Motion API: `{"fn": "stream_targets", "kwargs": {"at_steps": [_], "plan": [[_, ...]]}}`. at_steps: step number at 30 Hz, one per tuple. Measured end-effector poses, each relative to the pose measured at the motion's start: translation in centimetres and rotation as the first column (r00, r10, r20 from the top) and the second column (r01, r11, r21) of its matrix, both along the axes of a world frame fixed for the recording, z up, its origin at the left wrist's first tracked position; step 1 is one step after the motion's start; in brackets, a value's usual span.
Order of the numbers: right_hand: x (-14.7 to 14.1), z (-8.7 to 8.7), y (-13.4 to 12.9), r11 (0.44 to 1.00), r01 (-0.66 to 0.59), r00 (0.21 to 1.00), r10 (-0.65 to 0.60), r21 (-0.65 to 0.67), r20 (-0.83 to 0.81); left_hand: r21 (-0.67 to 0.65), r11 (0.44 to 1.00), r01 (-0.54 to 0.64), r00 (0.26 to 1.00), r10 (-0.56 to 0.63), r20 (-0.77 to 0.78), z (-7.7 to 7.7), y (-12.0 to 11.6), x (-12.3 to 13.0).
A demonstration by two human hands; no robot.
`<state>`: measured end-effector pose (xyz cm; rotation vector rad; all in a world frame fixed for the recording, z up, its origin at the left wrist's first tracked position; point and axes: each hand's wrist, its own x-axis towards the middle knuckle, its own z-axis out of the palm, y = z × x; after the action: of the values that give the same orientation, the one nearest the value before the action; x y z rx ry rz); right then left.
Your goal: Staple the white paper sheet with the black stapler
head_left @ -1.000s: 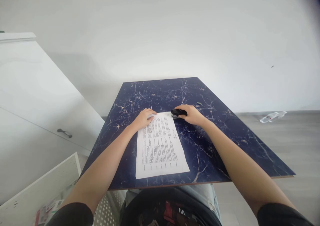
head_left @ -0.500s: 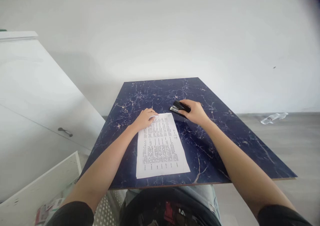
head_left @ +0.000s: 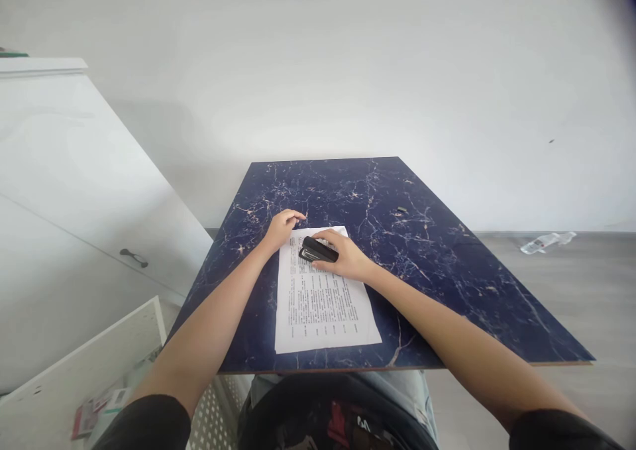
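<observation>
Dense dark print fills the paper (head_left: 322, 340) in lines that appear to run lengthwise, away from the person, too small to read, with a row of separate short marks along the near end. White lettering on the dark shirt (head_left: 298, 410) is too unclear to make out, and no brand can be read on the stapler (head_left: 318, 249). The stapler sits within the right hand (head_left: 350, 258), its nose poking out past the fingertips toward the left; fingers on the far side and thumb on the near side close round its body. It is over the far half of the paper, though whether it touches the sheet cannot be told. The left hand (head_left: 287, 226) is at the paper's far left corner, its fingers bent and drawn close together; whether it grips the edge cannot be told. The stapler is black, long and blunt, with a strip of shiny metal along its side. The paper is white and flat, lying on a glossy dark blue table (head_left: 422, 304) veined in white like marble. A small dark piece (head_left: 401, 210) lies on the table's far right part. On the grey floor (head_left: 546, 291) lies a clear plastic bottle (head_left: 546, 242).
</observation>
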<state>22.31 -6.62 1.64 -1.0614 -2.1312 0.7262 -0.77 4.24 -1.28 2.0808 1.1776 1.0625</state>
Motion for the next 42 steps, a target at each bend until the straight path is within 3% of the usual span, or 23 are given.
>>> {"fn": "stream_targets", "kwargs": {"at_steps": [4,11,14,18,26,30,33,35,36,38,40,41,42], "plan": [[0.6,-0.5,0.1,0.991,-0.085,0.996,0.089,-0.107,0.033,-0.046,0.999,-0.008,0.994,0.012,0.108,-0.4,0.4,-0.4],[0.5,-0.6,-0.1,0.991,-0.013,0.991,0.03,-0.133,0.129,-0.022,0.995,-0.094,0.982,0.097,0.161,-0.8,0.7,-0.7],[1.9,-0.6,-0.4,0.988,0.046,0.986,-0.021,-0.147,0.165,-0.036,0.993,-0.112,0.981,0.116,0.158,-0.9,0.8,-0.8],[6.8,-0.6,-1.7,0.983,0.131,0.973,-0.102,-0.131,0.208,-0.017,0.994,-0.107,0.987,0.108,0.115,-0.9,0.9,-0.6],[21.6,0.4,-4.3,0.94,0.243,0.921,-0.146,-0.24,0.36,-0.002,0.995,-0.102,0.995,0.102,0.014,-1.1,1.0,-0.3],[24.6,0.9,-4.8,0.912,0.281,0.913,-0.159,-0.297,0.377,-0.001,0.995,-0.096,0.995,0.096,-0.024,-1.0,0.8,-0.2],[24.3,1.5,-5.1,0.928,0.273,0.937,-0.196,-0.255,0.289,0.005,0.998,-0.07,0.995,0.071,-0.072,-0.8,0.5,0.0],[23.3,2.2,-5.3,0.936,0.323,0.94,-0.301,-0.137,0.16,0.034,0.997,-0.068,0.995,0.07,-0.076,-0.7,0.2,0.2],[22.6,2.6,-5.3,0.92,0.388,0.92,-0.383,-0.054,0.084,0.057,0.996,-0.071,0.994,0.076,-0.075,-0.6,0.0,0.3],[20.4,3.4,-5.1,0.827,0.554,0.832,-0.553,0.098,-0.039,0.097,0.994,-0.055,0.993,0.064,-0.096,-0.3,-0.4,0.6],[17.0,4.0,-4.5,0.759,0.626,0.777,-0.626,0.181,-0.062,0.095,0.995,0.015,0.983,0.003,-0.183,0.1,-0.9,0.9],[15.0,4.2,-4.0,0.775,0.601,0.793,-0.609,0.193,-0.024,0.078,0.995,0.061,0.969,-0.041,-0.243,0.3,-1.1,1.1],[12.8,4.4,-3.2,0.829,0.525,0.839,-0.542,0.192,0.049,0.059,0.993,0.106,0.949,-0.083,-0.304,0.5,-1.3,1.2]]}}
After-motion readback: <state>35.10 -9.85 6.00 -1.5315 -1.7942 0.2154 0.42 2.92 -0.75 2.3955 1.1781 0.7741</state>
